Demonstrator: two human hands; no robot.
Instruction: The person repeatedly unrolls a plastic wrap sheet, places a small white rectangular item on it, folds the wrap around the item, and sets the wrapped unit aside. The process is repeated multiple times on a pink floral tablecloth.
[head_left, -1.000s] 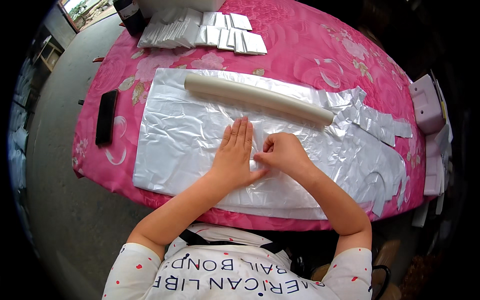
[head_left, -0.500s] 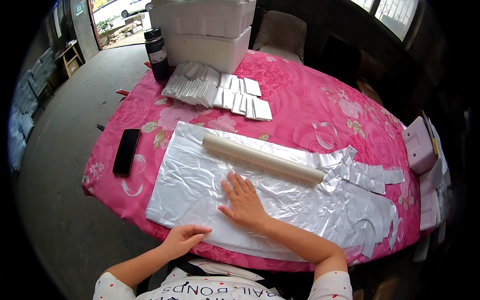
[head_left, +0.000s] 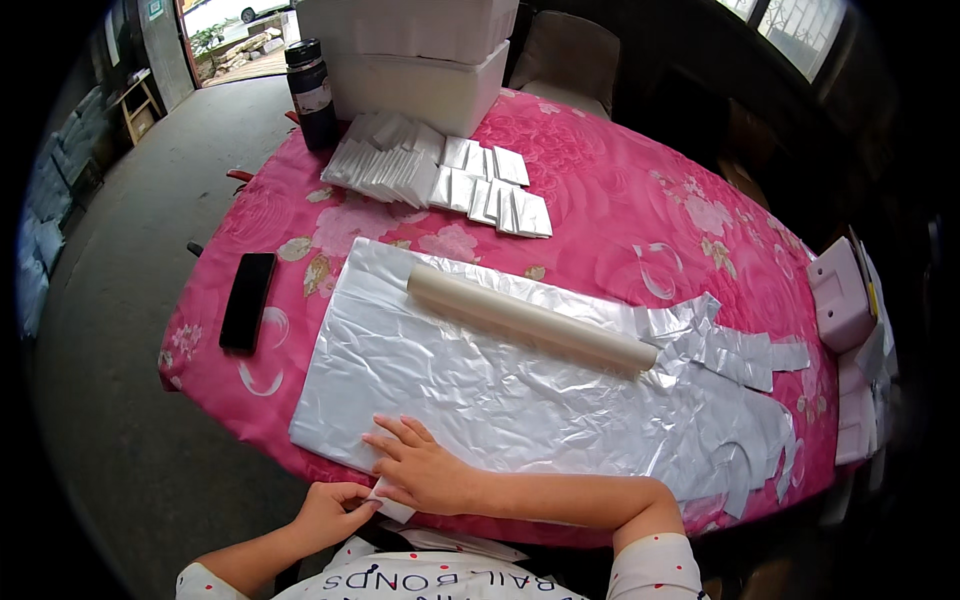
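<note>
A flat stack of white plastic bags [head_left: 500,400] lies across the near side of the table, with cut handle strips at its right end. My left hand [head_left: 335,512] is at the near edge of the stack, pinching a small folded white flap [head_left: 397,508] of what looks like a bag's edge. Just right of it, my right hand [head_left: 425,470] lies palm down, fingers spread, on the near left part of the stack and partly over the flap. A long beige tube [head_left: 530,318] rests slantwise on top of the bags.
Several small folded white packets [head_left: 385,170] are lined up behind the bags. White foam boxes [head_left: 415,80] and a dark bottle [head_left: 312,98] stand at the back left. A black phone [head_left: 248,302] lies on the pink floral tablecloth [head_left: 590,200]. Pale boxes [head_left: 840,295] are at the right edge.
My right hand has slid left and nearer across the bags, beside my left hand. My left hand has come nearer and now pinches a folded white flap.
</note>
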